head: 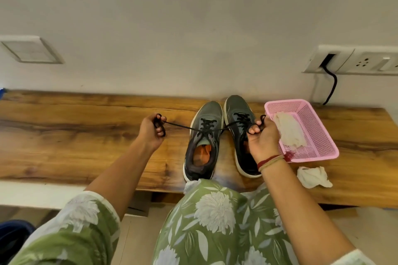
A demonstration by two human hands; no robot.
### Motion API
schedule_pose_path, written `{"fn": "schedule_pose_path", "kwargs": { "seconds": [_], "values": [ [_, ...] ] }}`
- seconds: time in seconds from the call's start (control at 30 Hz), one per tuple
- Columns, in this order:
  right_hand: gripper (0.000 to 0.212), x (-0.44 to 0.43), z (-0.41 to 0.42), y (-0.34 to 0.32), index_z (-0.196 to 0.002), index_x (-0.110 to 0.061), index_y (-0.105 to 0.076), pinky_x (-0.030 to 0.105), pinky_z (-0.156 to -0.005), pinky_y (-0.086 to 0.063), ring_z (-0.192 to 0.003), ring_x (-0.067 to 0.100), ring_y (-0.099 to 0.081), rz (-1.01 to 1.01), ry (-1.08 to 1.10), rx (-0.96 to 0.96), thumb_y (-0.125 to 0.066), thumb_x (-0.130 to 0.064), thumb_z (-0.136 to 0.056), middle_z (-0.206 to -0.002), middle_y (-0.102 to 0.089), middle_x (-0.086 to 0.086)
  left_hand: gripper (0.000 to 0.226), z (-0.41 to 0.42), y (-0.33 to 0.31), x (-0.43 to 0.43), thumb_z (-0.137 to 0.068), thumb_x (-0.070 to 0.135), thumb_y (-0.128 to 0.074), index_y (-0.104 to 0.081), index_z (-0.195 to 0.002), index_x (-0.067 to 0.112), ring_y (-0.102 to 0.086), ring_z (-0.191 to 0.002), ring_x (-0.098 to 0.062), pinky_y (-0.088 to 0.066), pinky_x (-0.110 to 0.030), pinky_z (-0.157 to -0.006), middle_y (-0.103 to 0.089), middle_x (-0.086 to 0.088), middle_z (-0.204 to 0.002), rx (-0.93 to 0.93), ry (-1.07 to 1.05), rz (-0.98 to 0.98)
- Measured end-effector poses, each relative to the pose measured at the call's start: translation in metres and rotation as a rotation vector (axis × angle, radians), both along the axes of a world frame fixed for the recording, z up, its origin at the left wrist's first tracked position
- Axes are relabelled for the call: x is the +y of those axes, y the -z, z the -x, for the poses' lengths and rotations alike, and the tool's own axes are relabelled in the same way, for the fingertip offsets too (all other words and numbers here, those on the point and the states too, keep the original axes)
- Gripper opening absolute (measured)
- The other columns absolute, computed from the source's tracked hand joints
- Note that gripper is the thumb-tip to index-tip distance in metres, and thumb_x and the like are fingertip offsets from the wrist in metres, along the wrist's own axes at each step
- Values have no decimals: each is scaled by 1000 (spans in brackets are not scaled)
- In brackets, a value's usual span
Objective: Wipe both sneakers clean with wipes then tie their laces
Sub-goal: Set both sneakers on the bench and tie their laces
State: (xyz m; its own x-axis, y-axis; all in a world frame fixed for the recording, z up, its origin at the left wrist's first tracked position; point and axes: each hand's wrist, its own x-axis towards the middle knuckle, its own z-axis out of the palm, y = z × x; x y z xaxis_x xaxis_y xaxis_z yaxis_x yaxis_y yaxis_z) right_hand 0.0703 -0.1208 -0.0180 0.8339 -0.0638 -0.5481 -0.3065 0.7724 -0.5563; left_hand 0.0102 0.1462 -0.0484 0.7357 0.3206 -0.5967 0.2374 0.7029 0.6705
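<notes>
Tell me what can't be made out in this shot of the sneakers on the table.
Head view:
- The right sneaker: heel and opening hidden behind the right hand and wrist.
- The left sneaker: heel rim covered by the green floral clothing.
- The lace: its tips wrapped round the fingers of the left hand and right hand.
- The blue object: cut off by the left edge.
- The black cable: lower end drops behind the table.

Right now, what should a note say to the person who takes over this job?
Left hand and right hand each grip one end of the lace, pulled taut over the left sneaker. The right sneaker stands beside it. Wipes lie in the pink basket; a crumpled wipe lies on the table. Wiping seems done. To do: finish this knot, then check the right sneaker's laces, partly hidden by the right hand.
</notes>
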Motion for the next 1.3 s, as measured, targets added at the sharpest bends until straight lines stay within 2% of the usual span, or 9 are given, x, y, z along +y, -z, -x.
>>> {"fn": "schedule_pose_path", "kwargs": {
  "seconds": [0.17,0.27,0.33,0.4,0.53,0.7,0.97,1.13,1.3],
  "values": [
    [18,-15,17,3,-84,-14,-52,21,-49,-40,-49,6,-47,873,-234,-211,-42,-15,-100,-70,-54,0,35,12,22,11,-104,25,-33,-46,-73,16,-29,-34,-8,-20,-16,-36,-57,2,-57,168,67,-262],
    [16,-22,26,9,-92,-8,-62,28,-73,-38,-84,21,-56,1660,-435,-361,-54,-21,-94,-92,-60,5,41,23,30,7,-99,45,-45,-60,-97,6,-57,-69,-24,-41,-30,-60,-61,-7,-79,388,314,-925],
    [13,-15,36,11,-97,-10,-63,38,-85,-43,-103,27,-51,1853,-365,-449,-59,-21,-90,-111,-54,10,46,29,32,-1,-94,48,-51,-55,-117,8,-53,-109,-32,-42,-39,-87,-56,-12,-112,468,386,-1305],
    [15,-1,44,11,-102,-12,-62,45,-91,-47,-110,27,-50,1815,-292,-593,-61,-17,-88,-119,-49,9,38,30,25,-15,-95,39,-54,-55,-120,12,-46,-120,-30,-38,-41,-96,-54,-10,-123,302,347,-1475],
    [27,26,48,18,-117,-10,-63,20,-96,-34,-117,18,-49,1659,-679,-772,-56,-20,-93,-126,-50,4,22,12,12,-44,-94,17,-53,-64,-113,16,-47,-121,-26,-35,-35,-97,-58,-5,-122,-90,556,-1637],
    [21,34,45,31,-104,-11,-68,23,-82,-42,-100,18,-58,1644,-797,-797,-55,-25,-94,-109,-61,3,22,-2,7,-52,-95,24,-55,-68,-113,19,-27,-142,-27,-26,-47,-111,-46,-4,-142,-37,858,-1912],
    [10,27,39,34,-98,-15,-67,33,-83,-51,-94,15,-63,1537,-867,-795,-60,-17,-91,-102,-68,-1,27,13,19,-44,-102,28,-40,-54,-107,6,-50,-110,-31,-42,-43,-91,-53,-14,-112,-46,944,-1738],
    [11,36,35,34,-95,-13,-62,29,-66,-46,-79,19,-62,1571,-803,-679,-52,-16,-95,-88,-67,2,26,13,9,-47,-105,21,-32,-48,-93,6,-56,-77,-8,-39,-8,-58,-60,-2,-92,18,686,-1295],
    [14,38,43,33,-96,-12,-59,35,-70,-49,-82,25,-62,1671,-767,-564,-47,-18,-97,-87,-66,6,31,23,14,-27,-105,27,-31,-48,-90,6,-56,-84,-25,-33,-30,-68,-57,-6,-85,40,828,-1398]
  ]
}}
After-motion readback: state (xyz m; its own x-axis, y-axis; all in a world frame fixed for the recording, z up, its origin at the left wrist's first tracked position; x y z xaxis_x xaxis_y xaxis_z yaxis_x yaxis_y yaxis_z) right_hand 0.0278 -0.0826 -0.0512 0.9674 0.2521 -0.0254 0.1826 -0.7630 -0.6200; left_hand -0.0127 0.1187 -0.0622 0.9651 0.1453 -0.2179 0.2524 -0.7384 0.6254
